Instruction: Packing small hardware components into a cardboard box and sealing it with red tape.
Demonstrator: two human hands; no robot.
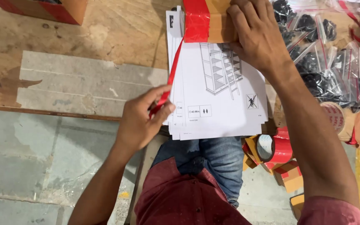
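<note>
My left hand point(140, 118) pinches the end of a red tape strip point(169, 81) near the left edge of a stack of white instruction sheets point(217, 112). The strip runs up to a small brown cardboard packet point(213, 27) lying on the top of the stack, with red tape wrapped over it. My right hand point(255, 35) presses flat on that packet, fingers spread over its right side. The top sheet shows a line drawing of a shelf unit.
Several clear bags of black hardware point(326, 62) lie at the right. A red tape roll point(278, 148), another roll point(338, 118) and taped cardboard packets point(290, 177) sit at lower right. A wooden board point(84, 50) lies under the sheets; a taped box point(51, 9) is top left.
</note>
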